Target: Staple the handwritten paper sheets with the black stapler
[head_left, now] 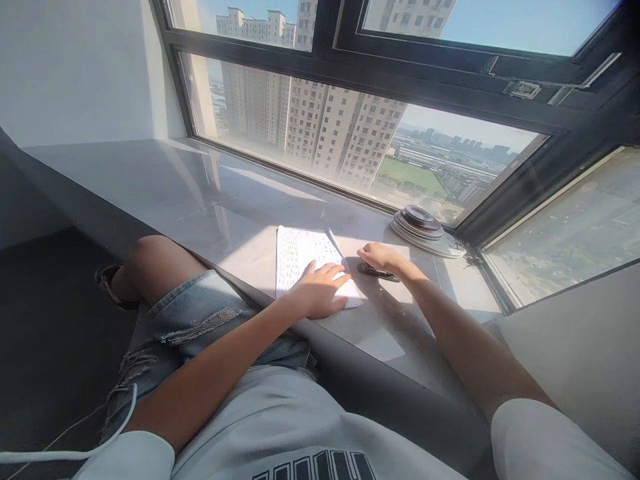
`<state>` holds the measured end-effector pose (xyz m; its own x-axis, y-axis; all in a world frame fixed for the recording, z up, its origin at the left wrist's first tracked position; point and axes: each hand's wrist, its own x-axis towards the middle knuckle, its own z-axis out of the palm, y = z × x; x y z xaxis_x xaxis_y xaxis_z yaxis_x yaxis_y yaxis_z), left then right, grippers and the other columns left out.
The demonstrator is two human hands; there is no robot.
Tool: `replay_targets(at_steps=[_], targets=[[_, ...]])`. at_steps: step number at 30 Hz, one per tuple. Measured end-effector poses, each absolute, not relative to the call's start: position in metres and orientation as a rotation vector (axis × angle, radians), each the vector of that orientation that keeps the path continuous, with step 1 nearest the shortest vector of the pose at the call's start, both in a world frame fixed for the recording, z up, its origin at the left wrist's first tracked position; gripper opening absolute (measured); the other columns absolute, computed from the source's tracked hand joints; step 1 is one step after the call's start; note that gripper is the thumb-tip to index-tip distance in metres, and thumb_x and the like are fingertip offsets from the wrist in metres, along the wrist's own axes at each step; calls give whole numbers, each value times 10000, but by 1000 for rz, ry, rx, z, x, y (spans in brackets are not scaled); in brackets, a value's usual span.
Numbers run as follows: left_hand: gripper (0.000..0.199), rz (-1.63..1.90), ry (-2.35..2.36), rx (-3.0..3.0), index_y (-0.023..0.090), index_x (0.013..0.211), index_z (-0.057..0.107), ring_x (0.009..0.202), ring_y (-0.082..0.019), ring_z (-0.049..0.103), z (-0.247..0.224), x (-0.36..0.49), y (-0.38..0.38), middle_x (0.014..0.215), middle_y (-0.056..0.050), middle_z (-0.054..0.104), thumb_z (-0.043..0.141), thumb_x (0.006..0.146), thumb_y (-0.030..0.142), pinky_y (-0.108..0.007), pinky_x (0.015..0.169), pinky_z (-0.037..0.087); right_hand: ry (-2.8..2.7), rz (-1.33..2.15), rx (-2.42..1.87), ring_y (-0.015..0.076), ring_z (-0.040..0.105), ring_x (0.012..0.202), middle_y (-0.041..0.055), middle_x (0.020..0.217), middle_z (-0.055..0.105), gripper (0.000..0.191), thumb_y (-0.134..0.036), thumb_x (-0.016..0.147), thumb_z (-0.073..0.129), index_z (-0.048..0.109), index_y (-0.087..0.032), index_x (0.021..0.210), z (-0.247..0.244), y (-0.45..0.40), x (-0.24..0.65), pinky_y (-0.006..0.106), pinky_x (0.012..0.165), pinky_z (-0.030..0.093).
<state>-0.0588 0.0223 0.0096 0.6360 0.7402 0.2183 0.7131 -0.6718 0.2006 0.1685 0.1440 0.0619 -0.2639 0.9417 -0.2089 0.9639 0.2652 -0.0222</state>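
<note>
My left hand (323, 290) lies flat with fingers spread on the lower right part of a white sheet of paper (293, 257) covered in rows of dark marks. A slim pale pen (336, 243) rests slantwise along the paper's right side, beyond my left fingertips. To the right, my right hand (379, 256) is closed with its fingers curled; whatever they may hold is hidden. Just below that hand is a dark, elongated object with a shiny edge (379, 272); I cannot tell its kind, or whether the hand touches it.
The pale stone windowsill (190, 200) runs along a dark-framed window (430, 87). A stack of round, plate-like discs (420, 227) stands in the far right corner. My bent knee (150, 250) is by the sill's front edge. A white cable (75, 456) crosses at lower left.
</note>
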Motion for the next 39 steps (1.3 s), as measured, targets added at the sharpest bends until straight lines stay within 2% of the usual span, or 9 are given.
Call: replay_targets(at_steps=[10, 20, 24, 29, 34, 39], targets=[[602, 409, 1233, 2756, 227, 1609, 476, 1569, -336, 354, 10, -58, 23, 1691, -158, 434, 463, 1072, 499, -639, 1282, 223, 2349, -215, 1806, 207, 564, 718, 154, 912, 743, 444, -368, 1027, 374, 728, -151, 867, 60, 147, 169, 317, 635, 325], [547, 477, 1204, 2769, 210, 1544, 532, 1498, -334, 447, 12, -60, 19, 1612, -156, 521, 510, 1046, 436, -584, 1273, 264, 2364, -212, 1792, 201, 550, 701, 148, 903, 742, 445, -363, 1020, 370, 714, -156, 829, 63, 144, 168, 320, 618, 314], [516, 492, 1203, 2784, 207, 1508, 565, 1452, -335, 499, 14, -60, 18, 1563, -145, 570, 524, 1037, 415, -565, 1290, 247, 2355, -219, 1803, 203, 574, 719, 152, 928, 755, 447, -369, 1023, 378, 730, -153, 851, 63, 144, 168, 315, 618, 317], [508, 451, 1131, 2802, 189, 1510, 553, 1489, -301, 482, 14, -60, 20, 1589, -135, 558, 480, 1064, 421, -503, 1323, 207, 2360, -201, 1808, 209, 590, 735, 160, 940, 757, 460, -380, 1026, 377, 742, -137, 888, 62, 146, 169, 313, 628, 329], [549, 414, 1139, 2760, 199, 1573, 482, 1556, -304, 401, 11, -60, 22, 1667, -141, 479, 446, 1078, 432, -578, 1308, 205, 2365, -203, 1798, 209, 587, 731, 160, 932, 753, 459, -373, 1025, 371, 738, -139, 879, 60, 147, 170, 313, 635, 335], [517, 465, 1181, 2757, 232, 1528, 541, 1485, -343, 469, 13, -60, 20, 1631, -119, 520, 500, 1047, 419, -618, 1265, 268, 2373, -182, 1792, 215, 589, 736, 158, 911, 751, 445, -363, 1022, 376, 734, -149, 866, 60, 147, 170, 320, 640, 332]])
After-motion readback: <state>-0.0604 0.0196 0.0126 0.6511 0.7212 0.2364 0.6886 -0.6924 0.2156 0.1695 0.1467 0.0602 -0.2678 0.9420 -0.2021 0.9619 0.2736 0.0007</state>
